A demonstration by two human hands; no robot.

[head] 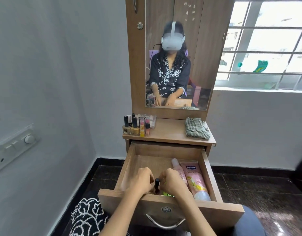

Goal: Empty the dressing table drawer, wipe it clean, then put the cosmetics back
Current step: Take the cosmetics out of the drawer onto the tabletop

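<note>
Left hand [143, 182]: gripped a small dark-capped bottle [157, 185] at the open wooden drawer's [128, 167] front edge.
Right hand [172, 183]: pinched the same bottle.

One head-worn wide-angle view looks forward and down from close above the open drawer [165, 160], which fills the near centre; beyond it, the worktop [169, 133] and the mirror [177, 65] face the camera.

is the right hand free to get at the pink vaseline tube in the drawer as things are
Probably yes. The Vaseline tube lies uncovered in the open drawer, just beside the right hand. But that hand seems busy with a small dark-capped bottle alongside the left hand.
</note>
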